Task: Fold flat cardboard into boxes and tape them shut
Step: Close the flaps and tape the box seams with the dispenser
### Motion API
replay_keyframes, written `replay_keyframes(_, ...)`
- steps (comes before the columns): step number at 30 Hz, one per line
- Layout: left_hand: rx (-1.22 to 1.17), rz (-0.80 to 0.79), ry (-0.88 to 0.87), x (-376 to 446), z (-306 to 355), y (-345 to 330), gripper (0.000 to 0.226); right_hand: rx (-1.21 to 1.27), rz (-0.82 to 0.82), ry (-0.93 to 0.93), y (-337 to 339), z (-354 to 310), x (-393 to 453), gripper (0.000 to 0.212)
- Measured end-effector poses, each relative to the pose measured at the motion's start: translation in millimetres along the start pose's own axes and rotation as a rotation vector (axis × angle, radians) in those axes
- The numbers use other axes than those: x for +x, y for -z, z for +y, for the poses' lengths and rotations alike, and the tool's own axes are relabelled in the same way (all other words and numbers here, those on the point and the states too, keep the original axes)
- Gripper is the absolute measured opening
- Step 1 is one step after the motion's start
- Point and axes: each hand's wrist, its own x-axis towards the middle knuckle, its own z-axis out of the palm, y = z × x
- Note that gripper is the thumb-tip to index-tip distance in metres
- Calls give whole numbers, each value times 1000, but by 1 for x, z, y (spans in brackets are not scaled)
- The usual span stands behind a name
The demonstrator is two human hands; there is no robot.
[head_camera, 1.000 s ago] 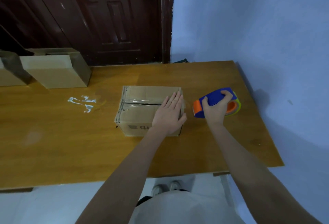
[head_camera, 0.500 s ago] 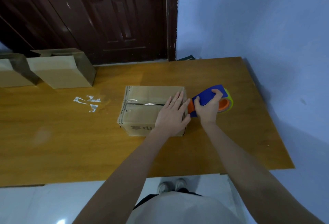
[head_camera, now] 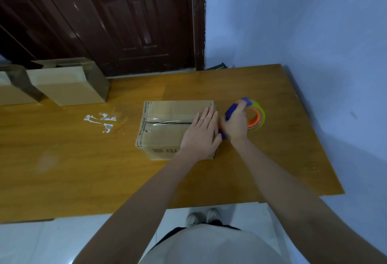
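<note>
Lighting: dim, cool, bluish. Glare: clear tape glints on the box (head_camera: 167, 125). Shadow: soft, on the wall (head_camera: 314, 33) right of the desk (head_camera: 62, 169). Blur: right hand (head_camera: 235, 124) smeared. Distortion: wide-angle bowing at edges.

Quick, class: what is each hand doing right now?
Left hand: open, pressing flat on the brown cardboard box.
Right hand: closed, gripping the blue-and-orange tape dispenser.

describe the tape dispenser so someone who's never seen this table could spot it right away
Start at the wooden table and find the closed box near its middle, pressed flat by the left hand. Just off that box's right side, the right hand grips the tape dispenser. It is the only brightly coloured thing there: blue handle, orange and yellow-green roll, unlike the plain brown boxes.
</note>
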Motion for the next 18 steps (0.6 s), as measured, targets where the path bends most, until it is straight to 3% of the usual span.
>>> replay_keyframes(2,0,-23,6,0,-3,2,65,-41,-86,3,-11,14,-14,51)
replay_keyframes(6,-22,-23,36,-1,-8,4,66,119,-22,-184,-3,22,-17,46)
replay_keyframes(13,-89,17,48,-2,-7,10,66,199,-150,-338,17,8,-1,51)
replay_keyframes(18,-302,80,99,-2,-9,16,59,276,-187,-477,47,4,4,50)
